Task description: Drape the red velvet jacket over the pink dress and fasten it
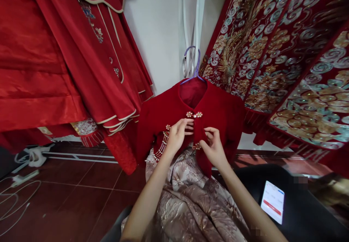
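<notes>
The jacket (223,114) hangs from a hanger (194,67) by the wall, upper clasp (194,114) joined; the left hand (177,137) pinches one front edge, the right hand (214,148) pinches the other at the lower clasp (196,146); advisable: keep both edges level and taut, clasp halves aligned; fingers partly cover the lower clasp, so whether it is joined cannot be told.
</notes>
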A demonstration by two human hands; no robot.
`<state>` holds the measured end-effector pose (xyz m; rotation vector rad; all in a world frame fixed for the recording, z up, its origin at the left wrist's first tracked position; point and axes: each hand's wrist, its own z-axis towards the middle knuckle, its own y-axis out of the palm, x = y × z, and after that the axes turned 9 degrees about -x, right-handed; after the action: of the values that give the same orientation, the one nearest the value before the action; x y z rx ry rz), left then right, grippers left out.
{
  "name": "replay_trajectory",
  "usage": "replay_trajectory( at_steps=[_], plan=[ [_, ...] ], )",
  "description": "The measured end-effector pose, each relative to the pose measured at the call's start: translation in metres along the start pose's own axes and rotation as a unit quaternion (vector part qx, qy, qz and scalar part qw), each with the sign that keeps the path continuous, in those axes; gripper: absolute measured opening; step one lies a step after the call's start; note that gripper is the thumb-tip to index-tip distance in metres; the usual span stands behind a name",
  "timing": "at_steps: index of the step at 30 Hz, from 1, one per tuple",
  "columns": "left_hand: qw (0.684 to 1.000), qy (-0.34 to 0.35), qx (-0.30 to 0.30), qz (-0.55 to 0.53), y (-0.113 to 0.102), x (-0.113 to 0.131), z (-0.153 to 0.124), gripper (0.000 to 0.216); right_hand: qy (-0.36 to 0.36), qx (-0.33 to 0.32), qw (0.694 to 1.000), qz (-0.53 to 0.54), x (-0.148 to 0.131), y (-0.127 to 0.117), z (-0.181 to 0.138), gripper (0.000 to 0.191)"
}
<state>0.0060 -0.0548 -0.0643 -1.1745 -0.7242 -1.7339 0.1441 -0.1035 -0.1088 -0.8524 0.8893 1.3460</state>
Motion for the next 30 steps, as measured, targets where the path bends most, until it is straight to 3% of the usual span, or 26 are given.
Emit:
replay_trajectory(
  at_steps=[5,9,12,16,20,25,28,30],
  plan=[
    [0.999,0.009,0.023,-0.027,0.013,-0.021,-0.010,0.028,0.027,-0.021,0.998,0.051,-0.017,-0.007,-0.012,0.035],
    [0.991,-0.025,0.069,-0.116,0.018,-0.036,-0.024,0.015,-0.031,-0.008,0.993,-0.114,-0.029,-0.001,-0.020,0.025],
    [0.969,-0.061,0.087,-0.223,0.018,-0.040,-0.036,0.008,-0.057,0.018,0.960,-0.273,-0.033,0.006,-0.025,0.015],
    [0.955,-0.059,0.085,-0.279,0.021,-0.034,-0.047,0.010,-0.071,0.018,0.953,-0.294,-0.032,0.015,-0.029,0.019],
    [0.966,-0.035,0.112,-0.232,0.025,-0.025,-0.051,0.010,-0.062,0.012,0.974,-0.218,-0.028,0.020,-0.030,0.021],
    [0.992,-0.025,0.106,-0.055,0.029,-0.016,-0.054,0.026,-0.029,0.012,0.991,-0.134,-0.025,0.021,-0.029,0.021],
    [0.995,-0.011,0.095,0.038,0.031,-0.012,-0.056,0.019,-0.015,-0.001,0.998,-0.068,-0.025,0.021,-0.029,0.022],
    [0.983,0.022,0.149,0.105,0.032,-0.011,-0.057,0.007,-0.016,-0.001,1.000,-0.019,-0.026,0.021,-0.029,0.021]
  ],
)
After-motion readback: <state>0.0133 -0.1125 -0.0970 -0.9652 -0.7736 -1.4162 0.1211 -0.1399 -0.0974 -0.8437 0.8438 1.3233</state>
